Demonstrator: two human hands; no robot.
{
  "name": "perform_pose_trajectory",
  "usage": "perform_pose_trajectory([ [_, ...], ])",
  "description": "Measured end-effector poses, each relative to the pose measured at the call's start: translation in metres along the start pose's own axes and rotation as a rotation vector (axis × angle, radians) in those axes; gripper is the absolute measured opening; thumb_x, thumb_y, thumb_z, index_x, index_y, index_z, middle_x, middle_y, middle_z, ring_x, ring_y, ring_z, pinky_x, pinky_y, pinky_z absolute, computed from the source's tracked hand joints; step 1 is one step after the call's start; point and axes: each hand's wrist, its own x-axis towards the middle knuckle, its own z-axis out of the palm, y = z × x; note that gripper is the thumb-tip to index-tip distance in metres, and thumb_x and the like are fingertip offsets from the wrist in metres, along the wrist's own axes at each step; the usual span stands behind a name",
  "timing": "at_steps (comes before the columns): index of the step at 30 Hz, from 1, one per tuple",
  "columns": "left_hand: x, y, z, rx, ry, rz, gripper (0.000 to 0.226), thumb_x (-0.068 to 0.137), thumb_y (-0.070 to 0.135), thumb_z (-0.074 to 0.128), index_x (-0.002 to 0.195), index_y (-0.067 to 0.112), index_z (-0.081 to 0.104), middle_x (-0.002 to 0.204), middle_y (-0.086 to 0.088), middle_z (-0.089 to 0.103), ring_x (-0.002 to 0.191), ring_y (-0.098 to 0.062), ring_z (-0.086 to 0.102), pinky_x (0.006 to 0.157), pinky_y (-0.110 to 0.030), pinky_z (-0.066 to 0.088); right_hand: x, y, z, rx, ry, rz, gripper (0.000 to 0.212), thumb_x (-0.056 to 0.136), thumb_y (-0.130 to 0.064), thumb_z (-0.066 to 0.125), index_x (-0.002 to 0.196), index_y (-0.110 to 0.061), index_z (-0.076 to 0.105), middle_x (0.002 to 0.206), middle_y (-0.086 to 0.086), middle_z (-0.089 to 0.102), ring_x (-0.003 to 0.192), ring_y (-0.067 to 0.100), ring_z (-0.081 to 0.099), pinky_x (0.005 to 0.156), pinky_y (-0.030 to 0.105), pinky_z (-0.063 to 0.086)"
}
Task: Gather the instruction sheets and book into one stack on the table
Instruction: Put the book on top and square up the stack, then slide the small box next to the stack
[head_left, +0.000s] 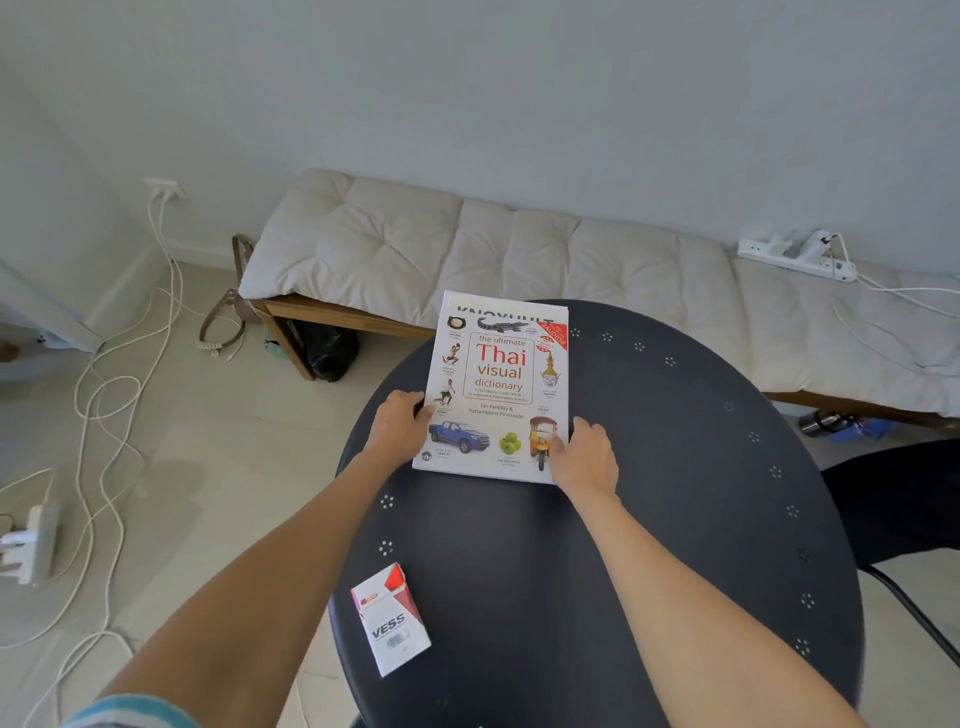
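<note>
A white book (497, 387) titled "the ultimate Thai visual dictionary" lies face up on the far left part of the round dark table (649, 493). A strip of an instruction sheet (501, 305) with large black letters shows under the book's far edge. My left hand (399, 427) grips the book's left edge near its lower corner. My right hand (584, 457) grips the right edge, thumb on the cover by the tuk-tuk picture. Whether more sheets lie under the book is hidden.
A red and white "VESS" packet (390, 618) lies at the table's near left edge. Behind the table stands a wooden bench with a white cushion (519, 249) and a power strip (797, 254). White cables (104, 395) run over the floor on the left.
</note>
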Motion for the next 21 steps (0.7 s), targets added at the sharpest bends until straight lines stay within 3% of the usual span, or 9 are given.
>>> perform_pose_trajectory([
  [4, -0.039, -0.041, 0.003, 0.169, 0.012, 0.072, 0.051, 0.101, 0.032, 0.035, 0.147, 0.012, 0.032, 0.156, -0.007, 0.027, 0.142, -0.024, 0.027, 0.116, -0.034, 0.024, -0.035, 0.005, 0.009, -0.003, 0.101, -0.072, 0.038, 0.092, -0.031, 0.056, 0.126, -0.015, 0.05, 0.114, 0.006, 0.055, 0.102, 0.019, 0.055, 0.067, 0.032, 0.051],
  [7, -0.073, -0.082, 0.006, 0.399, -0.034, 0.162, 0.056, 0.102, 0.035, 0.026, 0.152, 0.015, 0.011, 0.161, -0.005, 0.005, 0.149, -0.022, 0.003, 0.12, -0.033, 0.007, -0.072, 0.008, 0.021, 0.004, 0.133, -0.131, 0.043, 0.093, -0.034, 0.054, 0.132, -0.017, 0.049, 0.121, 0.003, 0.055, 0.106, 0.018, 0.055, 0.071, 0.031, 0.052],
  [11, -0.103, -0.111, 0.014, 0.501, -0.047, 0.198, 0.062, 0.1, 0.043, 0.018, 0.151, 0.017, -0.006, 0.16, -0.003, -0.012, 0.148, -0.022, -0.01, 0.12, -0.033, 0.0, -0.123, 0.008, 0.044, 0.021, 0.099, -0.243, 0.045, 0.095, -0.041, 0.048, 0.134, -0.02, 0.05, 0.128, -0.001, 0.056, 0.115, 0.016, 0.054, 0.083, 0.03, 0.052],
  [18, -0.108, -0.121, 0.026, 0.455, 0.033, 0.225, 0.06, 0.101, 0.04, 0.019, 0.151, 0.016, -0.004, 0.161, -0.004, -0.008, 0.148, -0.021, -0.011, 0.119, -0.034, -0.002, -0.205, 0.002, 0.089, 0.118, -0.099, -0.38, 0.055, 0.09, -0.056, 0.045, 0.135, -0.024, 0.049, 0.134, -0.007, 0.053, 0.122, 0.008, 0.051, 0.091, 0.023, 0.047],
  [21, -0.106, -0.122, 0.027, 0.419, 0.04, 0.249, 0.058, 0.102, 0.038, 0.019, 0.151, 0.015, 0.0, 0.161, -0.004, -0.005, 0.148, -0.02, -0.01, 0.119, -0.032, -0.005, -0.225, -0.003, 0.1, 0.122, -0.148, -0.42, 0.064, 0.085, -0.06, 0.05, 0.136, -0.022, 0.045, 0.129, -0.007, 0.053, 0.117, 0.008, 0.051, 0.085, 0.02, 0.047],
])
